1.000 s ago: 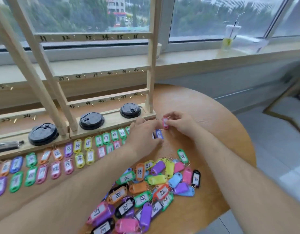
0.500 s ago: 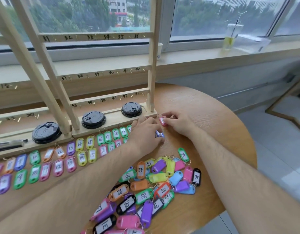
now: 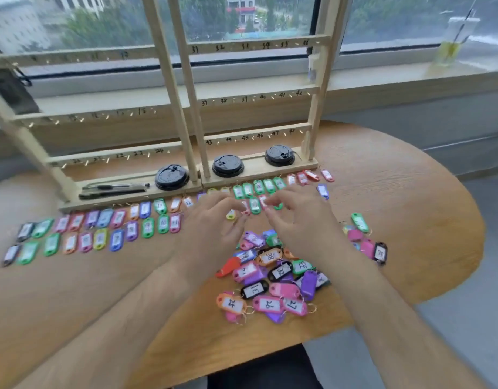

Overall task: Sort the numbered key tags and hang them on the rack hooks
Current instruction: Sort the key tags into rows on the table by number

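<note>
Bright key tags [image 3: 268, 304] against brown wood grain.
The key tags are green, pink, purple, orange, blue, yellow, red and black, each with a white label numbered in black. The rack [image 3: 170, 80] is pale wood with black handwritten numerals. Three lids [image 3: 228, 165] are black. The surface [image 3: 396, 192] shows warm brown grain.

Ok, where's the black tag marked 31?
Head view, centre: the black tag 31 lies in the loose pile near the front edge of the table, up-right of the orange tag 24.
</note>
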